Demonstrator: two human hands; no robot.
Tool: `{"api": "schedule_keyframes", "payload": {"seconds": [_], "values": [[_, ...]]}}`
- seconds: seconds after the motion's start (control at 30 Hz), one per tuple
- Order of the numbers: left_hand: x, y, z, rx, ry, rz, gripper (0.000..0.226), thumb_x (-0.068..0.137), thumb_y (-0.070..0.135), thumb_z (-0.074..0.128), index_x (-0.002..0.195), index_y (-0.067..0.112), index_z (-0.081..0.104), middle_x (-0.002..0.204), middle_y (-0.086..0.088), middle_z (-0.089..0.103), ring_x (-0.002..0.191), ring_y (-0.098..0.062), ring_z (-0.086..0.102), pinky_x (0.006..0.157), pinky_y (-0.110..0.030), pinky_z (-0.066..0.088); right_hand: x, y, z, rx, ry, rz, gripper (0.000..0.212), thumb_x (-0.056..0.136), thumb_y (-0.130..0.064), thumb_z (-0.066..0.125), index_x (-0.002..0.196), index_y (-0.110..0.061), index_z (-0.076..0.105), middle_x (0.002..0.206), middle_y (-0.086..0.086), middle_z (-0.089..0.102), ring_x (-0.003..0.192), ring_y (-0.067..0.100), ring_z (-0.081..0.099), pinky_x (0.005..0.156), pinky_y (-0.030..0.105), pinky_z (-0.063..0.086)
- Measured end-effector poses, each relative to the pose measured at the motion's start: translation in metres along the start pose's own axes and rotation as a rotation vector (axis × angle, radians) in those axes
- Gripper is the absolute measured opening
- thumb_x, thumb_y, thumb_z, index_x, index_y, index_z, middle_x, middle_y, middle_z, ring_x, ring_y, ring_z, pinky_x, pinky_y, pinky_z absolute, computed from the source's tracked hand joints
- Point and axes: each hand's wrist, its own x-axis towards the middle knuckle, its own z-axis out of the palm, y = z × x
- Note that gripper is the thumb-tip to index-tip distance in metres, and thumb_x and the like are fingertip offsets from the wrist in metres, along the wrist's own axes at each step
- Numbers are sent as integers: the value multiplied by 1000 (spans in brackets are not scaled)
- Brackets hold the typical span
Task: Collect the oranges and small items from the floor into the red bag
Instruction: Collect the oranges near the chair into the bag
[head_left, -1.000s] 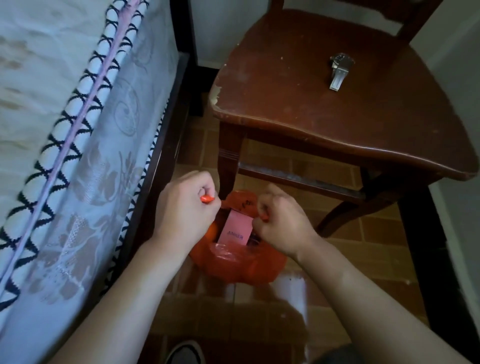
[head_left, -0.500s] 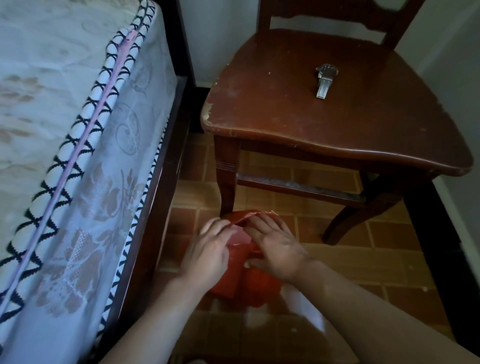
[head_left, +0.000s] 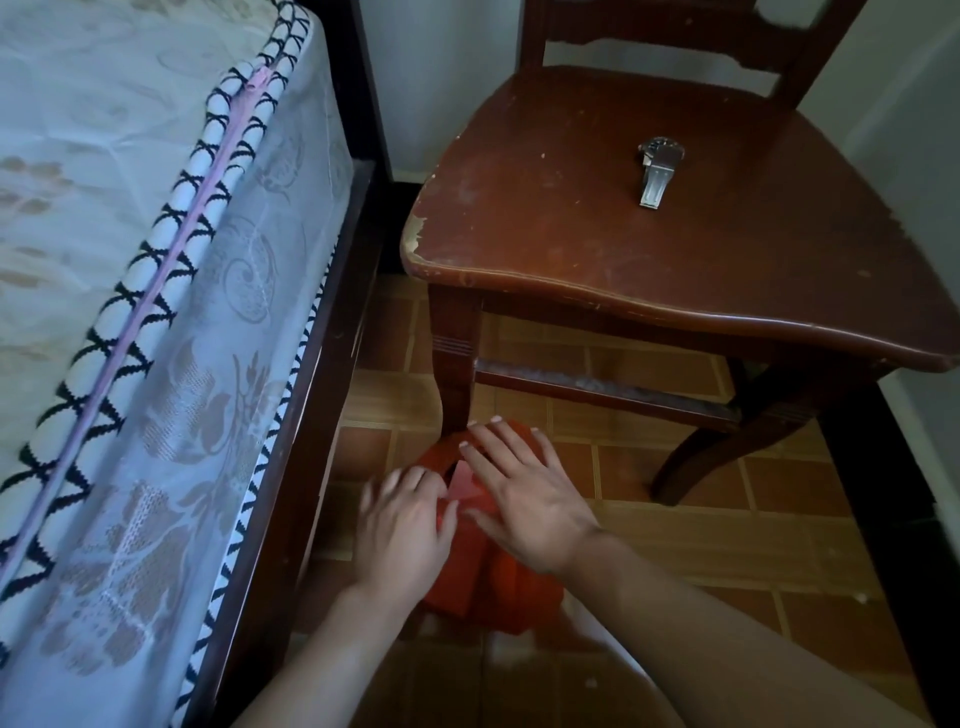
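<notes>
Red bag (head_left: 483, 577) sits on the floor under both flat, pressing palms, left hand (head_left: 402, 530) and right hand (head_left: 524, 499) gripping nothing, by the chair (head_left: 623, 249) leg; soft, slippery and lumpy, best pinched at its mouth.

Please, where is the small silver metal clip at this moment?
In the head view, the small silver metal clip lies on the seat of the dark brown wooden chair, towards its back, up and right of both hands and the red bag.
</notes>
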Motion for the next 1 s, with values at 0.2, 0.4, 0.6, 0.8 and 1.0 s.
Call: {"api": "schedule_keyframes", "payload": {"seconds": [0.2, 0.4, 0.6, 0.8, 1.0], "values": [[-3, -4, -7, -5, -129, -111, 12, 98, 31, 64, 111, 30, 66, 110, 8, 69, 101, -17, 69, 90, -34, 54, 8, 5, 23, -14, -243, 103, 87, 102, -55, 46, 166, -24, -4, 173, 2, -16, 157, 25, -22, 127, 58, -7], [-12, -6, 5, 64, -265, -135, 34, 97, 49, 66, 123, 28, 69, 133, 7, 61, 101, -15, 72, 82, -31, 60, 11, 23, 42, -63, -352, 239, 86, 104, -58, 41, 166, -20, -4, 173, 7, -15, 158, 30, -18, 127, 60, -5], [-11, -10, 20, 20, -281, -213, 79, 90, 61, 68, 153, 24, 40, 154, -1, 33, 122, -21, 63, 93, -33, 57, 10, 25, 37, -51, -203, 235, 83, 101, -59, 39, 166, -23, 1, 174, 7, -4, 160, 30, -7, 127, 60, 0], [9, -19, 31, -8, -225, -151, 82, 96, 51, 63, 163, 23, 24, 170, 5, 19, 156, -23, 20, 122, -48, 30, 14, -1, 24, -97, -167, -181, 73, 103, -40, 44, 166, -26, 8, 174, -1, -2, 160, 20, -10, 124, 50, -11], [18, -29, 39, -5, -294, -142, 74, 105, 51, 47, 165, 19, 20, 174, 5, 6, 160, -24, 4, 124, -54, 22, -3, 22, 57, -164, -525, -65, 96, 86, -75, 16, 166, -23, 7, 175, 6, -3, 161, 23, -6, 128, 54, -6]]}}
